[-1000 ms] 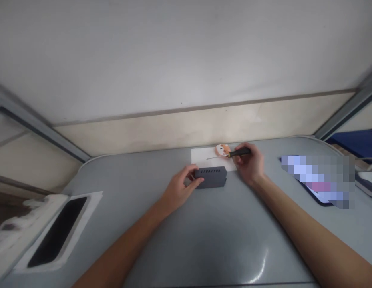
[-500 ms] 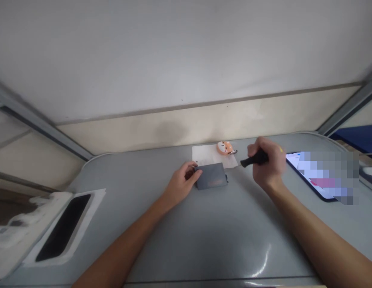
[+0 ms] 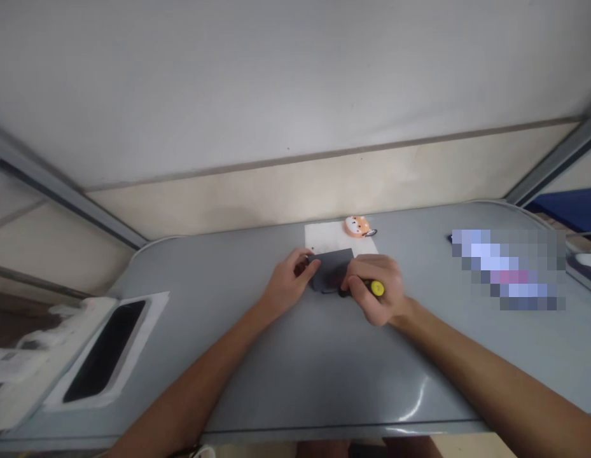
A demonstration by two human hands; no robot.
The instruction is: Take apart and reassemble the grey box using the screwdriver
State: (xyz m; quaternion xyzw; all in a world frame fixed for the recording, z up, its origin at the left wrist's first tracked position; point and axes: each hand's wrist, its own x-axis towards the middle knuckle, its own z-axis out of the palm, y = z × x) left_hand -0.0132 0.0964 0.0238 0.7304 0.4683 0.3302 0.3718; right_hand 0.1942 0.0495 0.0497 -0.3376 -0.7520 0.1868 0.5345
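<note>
A small dark grey box (image 3: 329, 264) rests on the grey table. My left hand (image 3: 286, 283) grips its left end, thumb on top and fingers around the far side. In my closed right hand (image 3: 388, 280) is a screwdriver (image 3: 376, 289) with a black handle and a yellow end cap. That hand is against the right part of the box and covers it. The screwdriver's tip is hidden, so I cannot tell what it touches. Just behind the box lies a white paper (image 3: 324, 236) with an orange animal-faced case (image 3: 356, 226) on it.
At the left lies a black phone-shaped slab (image 3: 107, 350) on white paper, beside a pale ledge holding white items. A device with a blurred-out screen (image 3: 509, 270) lies at the right. Behind the table (image 3: 219, 267) rises a wall (image 3: 219, 207), with metal posts at both sides.
My right hand has come left and toward me with the screwdriver, from right of the box to against it. The left hand keeps its grip on the box.
</note>
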